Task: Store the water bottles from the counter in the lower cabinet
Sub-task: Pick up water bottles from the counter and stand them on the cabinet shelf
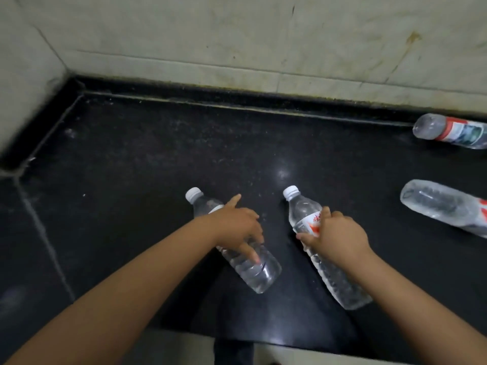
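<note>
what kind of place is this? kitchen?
Probably a home kitchen corner. A dark speckled stone counter runs into pale tiled walls with grimy seams. Water bottles lie on it: one under each hand, two more at the right edge.

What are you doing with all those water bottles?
A person is picking up two bottles from the black counter. The left hand closes on the left bottle, and the right hand grips the right bottle. Two more bottles lie on their sides at the right, untouched.
</note>
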`<state>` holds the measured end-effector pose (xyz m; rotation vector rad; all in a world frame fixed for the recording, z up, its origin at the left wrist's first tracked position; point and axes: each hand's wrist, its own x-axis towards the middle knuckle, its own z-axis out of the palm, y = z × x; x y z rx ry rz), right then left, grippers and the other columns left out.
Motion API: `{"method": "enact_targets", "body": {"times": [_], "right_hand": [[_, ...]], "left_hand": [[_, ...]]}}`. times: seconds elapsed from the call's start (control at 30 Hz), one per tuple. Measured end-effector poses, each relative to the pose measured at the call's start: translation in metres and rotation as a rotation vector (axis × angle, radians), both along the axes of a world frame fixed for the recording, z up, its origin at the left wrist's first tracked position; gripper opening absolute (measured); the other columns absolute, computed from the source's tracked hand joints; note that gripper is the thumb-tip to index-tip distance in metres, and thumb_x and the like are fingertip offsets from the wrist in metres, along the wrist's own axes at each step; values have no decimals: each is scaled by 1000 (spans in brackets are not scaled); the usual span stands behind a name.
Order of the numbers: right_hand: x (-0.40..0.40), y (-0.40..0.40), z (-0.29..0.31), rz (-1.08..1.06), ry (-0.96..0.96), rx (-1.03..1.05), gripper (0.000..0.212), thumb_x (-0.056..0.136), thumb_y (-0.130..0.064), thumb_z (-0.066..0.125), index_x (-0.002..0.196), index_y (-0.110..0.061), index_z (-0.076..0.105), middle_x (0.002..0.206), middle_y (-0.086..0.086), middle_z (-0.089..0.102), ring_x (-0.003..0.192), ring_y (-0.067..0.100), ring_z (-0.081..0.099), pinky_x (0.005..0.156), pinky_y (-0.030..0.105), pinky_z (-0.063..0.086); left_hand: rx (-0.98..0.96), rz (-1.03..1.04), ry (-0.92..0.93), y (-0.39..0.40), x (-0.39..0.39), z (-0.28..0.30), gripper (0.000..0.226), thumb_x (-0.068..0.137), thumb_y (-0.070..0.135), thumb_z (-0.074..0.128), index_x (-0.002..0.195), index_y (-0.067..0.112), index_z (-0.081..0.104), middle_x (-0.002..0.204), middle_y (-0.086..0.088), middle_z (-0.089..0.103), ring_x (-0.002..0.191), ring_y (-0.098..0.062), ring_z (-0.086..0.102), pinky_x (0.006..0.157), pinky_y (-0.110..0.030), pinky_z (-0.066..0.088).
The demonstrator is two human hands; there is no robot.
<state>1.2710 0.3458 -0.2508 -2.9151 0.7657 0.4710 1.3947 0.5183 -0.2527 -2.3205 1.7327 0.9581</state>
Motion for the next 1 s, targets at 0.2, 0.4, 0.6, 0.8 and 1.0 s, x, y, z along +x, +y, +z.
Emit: {"method": "enact_targets", "body": {"times": [0.2, 0.4, 0.6, 0.8, 1.0], "right_hand": [[-65, 13, -4, 68, -15, -10, 83, 79, -65, 45, 129, -1, 29, 124, 13, 49, 111, 29, 50, 81, 34, 45], [-89, 19, -17, 36, -199, 144, 87, 80, -58, 50, 141, -9, 10, 131, 13, 41, 118, 30, 41, 91, 39, 40], [-98, 22, -21, 61, -255, 229, 80, 81, -55, 50, 142, -27, 8, 124, 10, 45, 112, 28, 43, 88, 37, 39], [-90, 8, -20, 48, -269, 288, 77, 81, -56, 49, 141, -32, 9, 123, 8, 44, 112, 27, 43, 86, 35, 39], [-82, 5, -13, 32, -266, 262, 84, 75, -55, 58, 140, -32, 10, 125, 15, 43, 111, 35, 45, 85, 40, 41]], "left_hand": [[-373, 839, -440, 21, -94, -14, 60, 90, 45, 42, 139, 16, 26, 151, -5, 19, 141, -22, 8, 112, -48, 9], [-477, 1673, 32, 9, -151, -15, 93, 74, 52, 62, 142, 21, 7, 148, -19, 15, 135, -37, 19, 107, -50, 25], [-376, 1677, -78, -15, -140, -10, 92, 71, 44, 67, 140, 25, 9, 143, -18, 17, 125, -37, 29, 100, -47, 34], [-275, 1547, -91, -9, -138, -11, 95, 71, 38, 67, 141, 27, 4, 143, -16, 15, 125, -35, 28, 102, -45, 32], [-237, 1267, -205, 24, -175, -6, 83, 69, 32, 66, 136, 28, 17, 131, -11, 29, 114, -33, 40, 92, -44, 39]]}}
